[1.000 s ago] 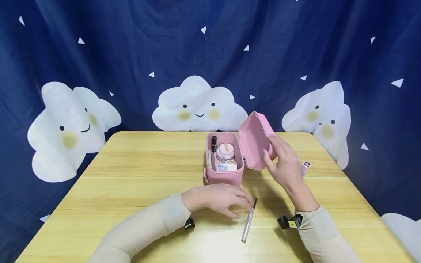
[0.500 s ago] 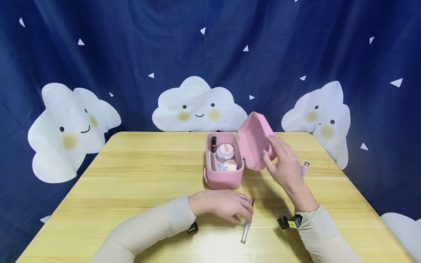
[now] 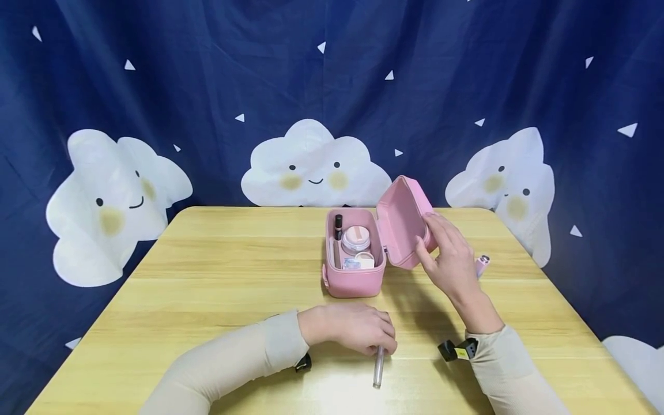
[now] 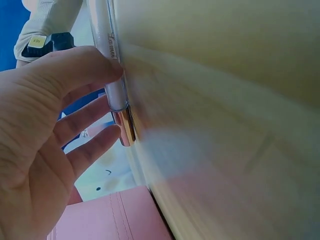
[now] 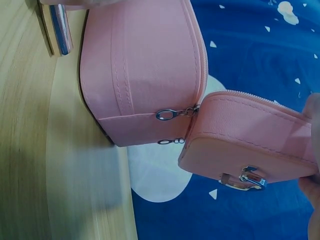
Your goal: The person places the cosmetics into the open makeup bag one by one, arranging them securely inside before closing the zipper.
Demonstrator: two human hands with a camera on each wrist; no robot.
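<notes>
My left hand (image 3: 358,329) pinches a slim clear cosmetic tube (image 3: 378,369) between thumb and fingers, close over the table in front of the case. In the left wrist view the thumb presses on the tube (image 4: 107,50), which has lettering on its side and a shiny rose-gold end. The pink makeup case (image 3: 355,283) stands unzipped behind that hand. My right hand (image 3: 450,262) holds the edge of its lid (image 3: 402,222), swung out to the right. Inside lie a black-capped tube (image 3: 338,225), a round jar with a puff (image 3: 357,237) and a small box (image 3: 358,263).
A pink tube (image 3: 482,265) lies on the wooden table (image 3: 233,259), right of my right hand. Zipper pulls (image 5: 167,115) hang at the hinge side of the case. A dark blue curtain (image 3: 290,69) with clouds hangs behind the table's far edge.
My left hand has come down onto the cosmetic tube, closed its fingers on it and shifted it slightly left. My right hand keeps its place on the lid.
</notes>
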